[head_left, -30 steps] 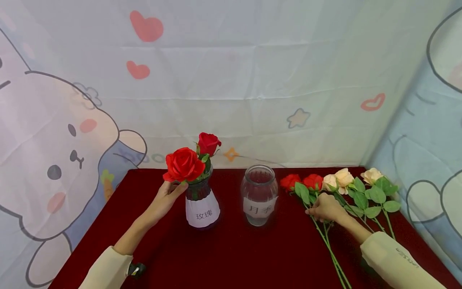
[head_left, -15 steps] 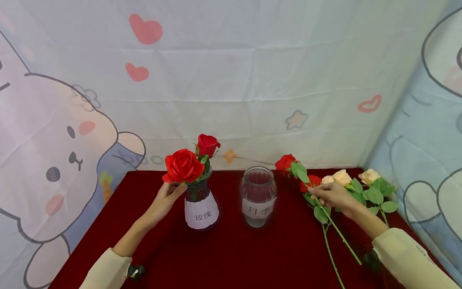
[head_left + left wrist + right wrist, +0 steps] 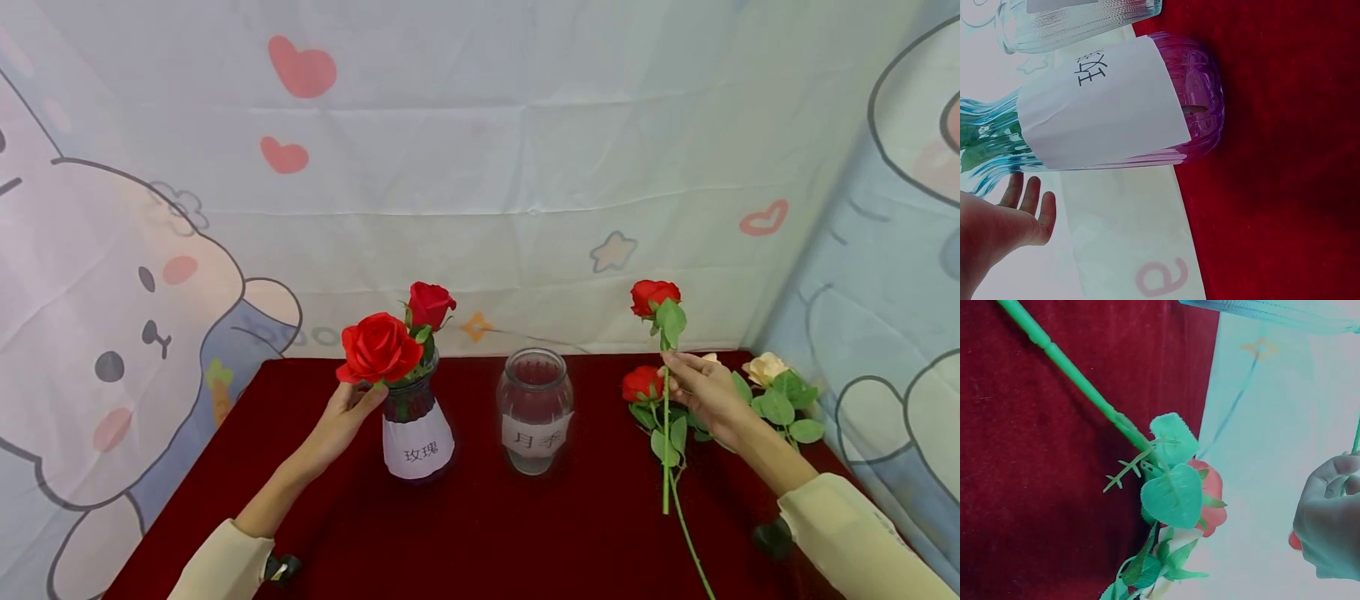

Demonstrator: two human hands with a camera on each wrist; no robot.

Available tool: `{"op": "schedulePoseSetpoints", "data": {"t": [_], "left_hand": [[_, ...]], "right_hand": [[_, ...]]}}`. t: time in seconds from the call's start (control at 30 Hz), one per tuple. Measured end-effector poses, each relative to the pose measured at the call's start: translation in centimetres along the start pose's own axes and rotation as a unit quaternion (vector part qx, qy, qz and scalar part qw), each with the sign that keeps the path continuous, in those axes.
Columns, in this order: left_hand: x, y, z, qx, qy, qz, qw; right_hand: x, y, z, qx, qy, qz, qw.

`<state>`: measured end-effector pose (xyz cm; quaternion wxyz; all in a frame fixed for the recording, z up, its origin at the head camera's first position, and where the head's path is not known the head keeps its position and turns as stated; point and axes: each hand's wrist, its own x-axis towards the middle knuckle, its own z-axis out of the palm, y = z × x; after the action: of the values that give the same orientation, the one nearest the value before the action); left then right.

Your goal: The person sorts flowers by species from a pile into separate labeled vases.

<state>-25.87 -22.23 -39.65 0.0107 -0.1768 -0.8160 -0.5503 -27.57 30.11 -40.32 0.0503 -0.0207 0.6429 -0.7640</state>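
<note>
Barrel-shaped clear glass jar [image 3: 534,392] w/ thick round rim, faintly ribbed wall & white paper label stands upright on dark red, velvety-napped counter [image 3: 525,537]; all positions below are rel. to this jar, as in head view.

To jar's R., apart from it: R. hand [image 3: 708,398] w/ grip pinching the thin green stem of a red rose [image 3: 655,297], layered ruffled petals, oval leaves. Rose is approx. upright, bloom above hand, stem end hanging below. Also R., lower than that bloom: 2nd red rose [image 3: 642,383] lying down, long slender stem, leaves w/ finely toothed edges (R. wrist view). Farther R.: cream roses [image 3: 765,368] w/ broad green leaves, partly hidden by hand.

To jar's L.: waisted ribbed-glass vase [image 3: 418,442], purple rounded base, white paper wrap w/ handwritten characters. It holds a wide-open red rose [image 3: 380,347] & a smaller, tighter dark-red rose [image 3: 431,306]. L. hand [image 3: 339,427], on vase's far side from jar, touches the neck w/ a fingertip; whether its grip closes on the glass, can't tell.

Behind jar: pale, creased cloth backdrop [image 3: 525,167], printed w/ hearts.
</note>
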Motion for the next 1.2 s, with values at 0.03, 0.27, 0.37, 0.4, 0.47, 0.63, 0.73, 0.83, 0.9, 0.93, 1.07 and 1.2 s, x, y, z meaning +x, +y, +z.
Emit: {"op": "schedulePoseSetpoints", "data": {"t": [0.03, 0.27, 0.37, 0.4, 0.47, 0.63, 0.73, 0.83, 0.9, 0.93, 1.07, 1.2], "left_hand": [[0.0, 0.0, 0.0, -0.001, 0.0, 0.0, 1.0], [0.0, 0.0, 0.0, -0.008, -0.002, 0.01, 0.9999], [0.0, 0.0, 0.0, -0.006, -0.002, 0.008, 0.9999], [0.0, -0.1, 0.0, -0.007, -0.001, 0.007, 1.0], [0.0, -0.1, 0.0, -0.008, -0.001, 0.006, 0.9999], [0.1, -0.1, 0.0, -0.013, -0.001, 0.01, 0.9999], [0.1, -0.1, 0.0, -0.013, -0.001, 0.011, 0.9998], [0.1, -0.1, 0.0, -0.014, -0.002, 0.011, 0.9998], [0.0, -0.2, 0.0, -0.014, -0.003, 0.01, 0.9998], [0.0, -0.2, -0.1, -0.013, -0.003, 0.009, 0.9999], [-0.1, -0.2, -0.1, -0.013, -0.003, 0.005, 0.9999], [0.0, -0.1, -0.1, -0.012, -0.002, 0.002, 0.9999]], "right_hand": [[0.0, -0.1, 0.0, 0.011, -0.004, -0.001, 0.9999], [-0.2, -0.5, 0.2, 0.071, -0.02, -0.004, 0.9973], [-0.3, -0.7, 0.2, 0.092, -0.025, -0.004, 0.9954], [-0.4, -0.7, 0.2, 0.098, -0.028, -0.007, 0.9948], [-0.5, -1.0, 0.2, 0.112, -0.033, -0.01, 0.9931], [-0.8, -2.0, 0.5, 0.144, -0.049, -0.018, 0.9882], [-0.9, -2.7, 0.9, 0.157, -0.059, -0.025, 0.9855], [-0.9, -3.3, 1.3, 0.164, -0.065, -0.03, 0.984], [-0.9, -3.5, 1.7, 0.165, -0.066, -0.032, 0.9836], [-0.9, -3.5, 1.9, 0.165, -0.066, -0.033, 0.9834], [-0.8, -3.5, 3.0, 0.162, -0.069, -0.047, 0.9832], [-0.6, -3.5, 4.3, 0.155, -0.067, -0.065, 0.9835]]}}
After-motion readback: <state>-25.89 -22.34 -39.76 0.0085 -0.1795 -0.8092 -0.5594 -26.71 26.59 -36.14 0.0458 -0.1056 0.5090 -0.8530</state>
